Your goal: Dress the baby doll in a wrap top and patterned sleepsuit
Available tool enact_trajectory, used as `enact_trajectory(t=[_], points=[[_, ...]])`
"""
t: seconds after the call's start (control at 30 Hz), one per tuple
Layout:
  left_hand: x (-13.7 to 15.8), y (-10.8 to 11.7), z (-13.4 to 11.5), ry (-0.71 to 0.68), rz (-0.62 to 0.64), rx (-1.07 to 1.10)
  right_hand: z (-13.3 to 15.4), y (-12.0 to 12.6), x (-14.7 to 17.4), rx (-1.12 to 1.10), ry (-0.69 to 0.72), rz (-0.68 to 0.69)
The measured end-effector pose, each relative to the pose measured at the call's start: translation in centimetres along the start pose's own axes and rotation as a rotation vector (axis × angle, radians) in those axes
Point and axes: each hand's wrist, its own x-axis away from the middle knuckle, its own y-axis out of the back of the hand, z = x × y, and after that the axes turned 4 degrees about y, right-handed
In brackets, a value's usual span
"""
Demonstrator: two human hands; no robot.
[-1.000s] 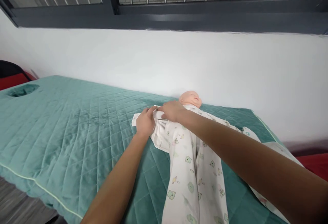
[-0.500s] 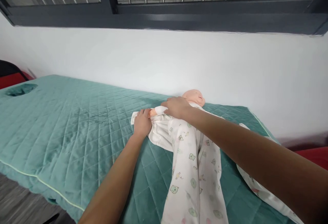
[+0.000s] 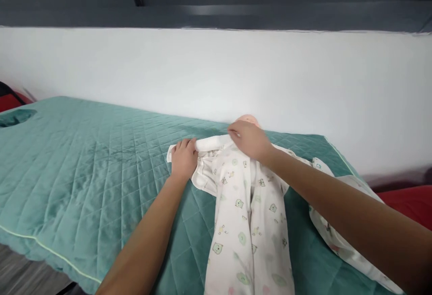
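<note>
On green quilted bed cover, near the wall: doll in printed white romper, lying face up (head mostly hidden). Left hand closed on the romper's sleeve end. Right hand curled, pinching fabric at the doll's shoulder, just below the head.

A big bed with a green quilted cover stands against a plain white wall. Above the wall runs a dark grey window frame with metal bars. Something red shows at the right.
</note>
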Motion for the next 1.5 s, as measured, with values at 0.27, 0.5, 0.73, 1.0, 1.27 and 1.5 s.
enact_trajectory(t=[0.27,0.5,0.73,1.0,1.27,1.5], points=[[1.5,2.8,-5.5,-0.205,-0.109,0.363,-9.4,-3.1,9.5,-0.022,-0.271,-0.145],[-0.7,5.1,-19.0,-0.571,0.345,0.180,-9.7,-3.1,10.6,0.065,-0.293,-0.136],[0.0,0.5,-28.0,-0.614,0.482,-0.327,-13.2,-3.1,12.0,-0.068,-0.528,-0.308],[-3.0,0.7,-25.2,-0.578,0.510,-0.393,-13.3,-3.0,12.0,-0.123,-0.585,-0.306],[-3.5,-0.3,-25.2,-0.659,0.624,-0.414,-12.9,-3.6,11.8,-0.196,-0.650,-0.235],[-3.2,-1.0,-25.2,-0.802,0.521,-0.347,-13.8,-3.7,11.8,-0.262,-0.693,-0.203]])
